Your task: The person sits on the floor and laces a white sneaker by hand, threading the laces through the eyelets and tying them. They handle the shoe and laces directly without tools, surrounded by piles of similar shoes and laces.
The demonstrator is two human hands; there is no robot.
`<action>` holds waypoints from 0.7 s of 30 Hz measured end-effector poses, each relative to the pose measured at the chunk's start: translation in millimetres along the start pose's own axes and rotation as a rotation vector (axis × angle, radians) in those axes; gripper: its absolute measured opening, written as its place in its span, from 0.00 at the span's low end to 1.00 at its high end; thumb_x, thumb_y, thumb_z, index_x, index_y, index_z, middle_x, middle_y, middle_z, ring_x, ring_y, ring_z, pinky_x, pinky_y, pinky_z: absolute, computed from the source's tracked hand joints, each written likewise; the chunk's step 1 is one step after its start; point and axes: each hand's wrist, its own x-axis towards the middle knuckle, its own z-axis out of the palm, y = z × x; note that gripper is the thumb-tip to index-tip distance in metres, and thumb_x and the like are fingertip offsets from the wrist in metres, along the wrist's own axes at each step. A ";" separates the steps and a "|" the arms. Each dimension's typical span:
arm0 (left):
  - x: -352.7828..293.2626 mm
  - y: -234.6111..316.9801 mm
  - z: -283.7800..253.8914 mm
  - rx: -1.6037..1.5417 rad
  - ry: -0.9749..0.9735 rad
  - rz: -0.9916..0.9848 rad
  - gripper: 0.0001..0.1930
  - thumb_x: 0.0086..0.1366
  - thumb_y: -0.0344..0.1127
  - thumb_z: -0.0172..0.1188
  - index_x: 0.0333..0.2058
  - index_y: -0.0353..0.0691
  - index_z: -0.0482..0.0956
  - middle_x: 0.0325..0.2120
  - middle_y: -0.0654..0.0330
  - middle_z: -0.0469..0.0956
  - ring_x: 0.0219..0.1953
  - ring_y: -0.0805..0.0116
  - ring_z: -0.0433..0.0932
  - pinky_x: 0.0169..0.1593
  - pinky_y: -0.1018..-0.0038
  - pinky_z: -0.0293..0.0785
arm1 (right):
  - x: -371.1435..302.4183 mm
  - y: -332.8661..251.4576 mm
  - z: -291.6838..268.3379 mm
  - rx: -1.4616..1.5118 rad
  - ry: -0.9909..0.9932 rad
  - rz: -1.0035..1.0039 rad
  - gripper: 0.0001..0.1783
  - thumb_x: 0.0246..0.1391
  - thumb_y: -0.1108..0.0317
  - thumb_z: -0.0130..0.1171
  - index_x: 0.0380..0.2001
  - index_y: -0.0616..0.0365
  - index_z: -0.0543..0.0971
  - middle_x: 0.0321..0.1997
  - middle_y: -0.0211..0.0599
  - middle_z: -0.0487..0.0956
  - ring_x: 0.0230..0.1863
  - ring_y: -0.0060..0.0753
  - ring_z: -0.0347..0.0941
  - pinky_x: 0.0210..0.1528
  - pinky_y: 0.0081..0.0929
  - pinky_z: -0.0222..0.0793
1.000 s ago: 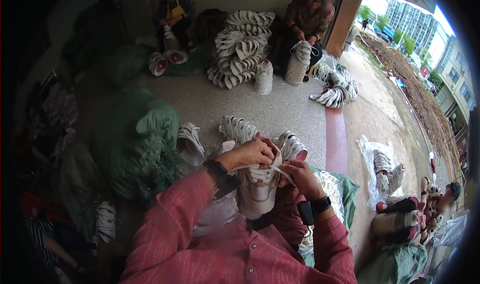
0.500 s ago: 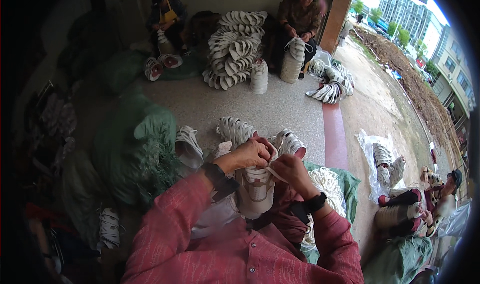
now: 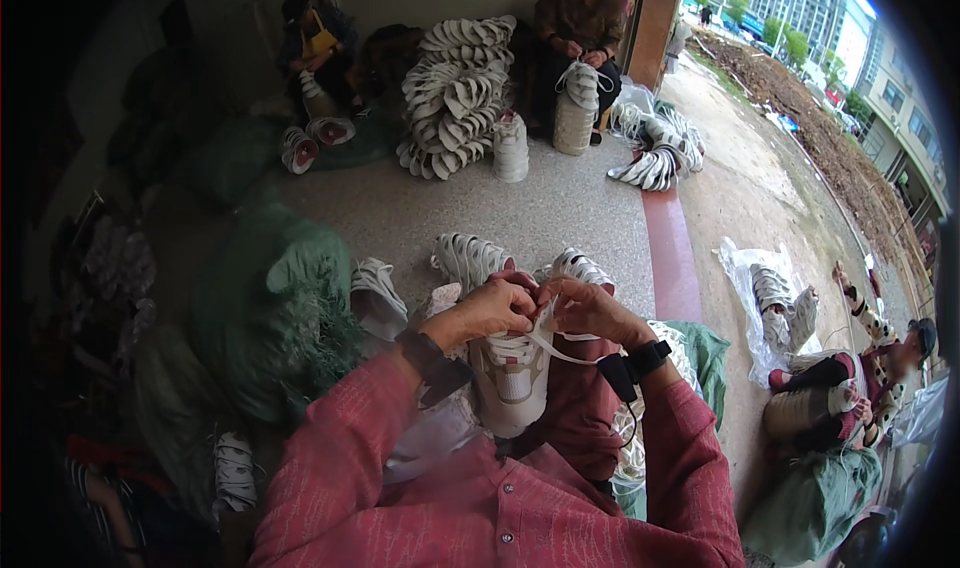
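A white and beige shoe upper [image 3: 512, 393] stands toe down in front of me, between my knees. My left hand [image 3: 492, 308] is closed around its collar at the top, fingers bent inward. My right hand [image 3: 588, 310] pinches a white shoelace [image 3: 545, 340] at the upper's top edge, close to the left fingertips. Part of the lace loops below the right hand toward the wrist. The eyelets under both hands are partly hidden. Just beyond them lie more stacked shoe uppers [image 3: 468, 256], with a second stack [image 3: 580, 265] to the right.
A green sack [image 3: 285, 278] bulges at my left, beside a loose upper [image 3: 375, 293]. White laces [image 3: 632, 458] lie on green sheeting by my right knee. Co-workers sit at the far wall and at the right. A tall pile of uppers [image 3: 455, 98] stands at the back.
My right hand has risen and come closer to the left one, its fingers now at the upper's top edge. The left hand stays at the collar. At the right, a co-worker's arm has gone up.
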 end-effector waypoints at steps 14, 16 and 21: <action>2.6 14.3 -2.1 0.429 0.109 0.210 0.06 0.52 0.33 0.65 0.29 0.40 0.81 0.31 0.64 0.77 0.33 0.65 0.79 0.39 0.70 0.74 | 10.7 23.0 4.9 0.004 0.089 -0.183 0.09 0.49 0.70 0.69 0.34 0.52 0.79 0.43 0.27 0.73 0.41 0.22 0.70 0.44 0.23 0.67; 4.2 18.6 -8.6 0.690 0.201 0.322 0.05 0.52 0.35 0.65 0.27 0.42 0.81 0.30 0.62 0.77 0.32 0.60 0.79 0.38 0.67 0.75 | 8.6 24.3 4.9 0.004 0.094 -0.150 0.08 0.51 0.71 0.68 0.34 0.52 0.79 0.43 0.27 0.73 0.41 0.22 0.70 0.45 0.23 0.67; 0.1 33.1 -138.3 1.354 0.616 0.224 0.02 0.54 0.29 0.56 0.27 0.43 0.76 0.27 0.57 0.78 0.30 0.51 0.81 0.32 0.60 0.76 | 2.1 16.3 8.3 0.078 0.108 -0.046 0.07 0.53 0.70 0.66 0.35 0.53 0.79 0.45 0.28 0.71 0.40 0.23 0.69 0.45 0.23 0.67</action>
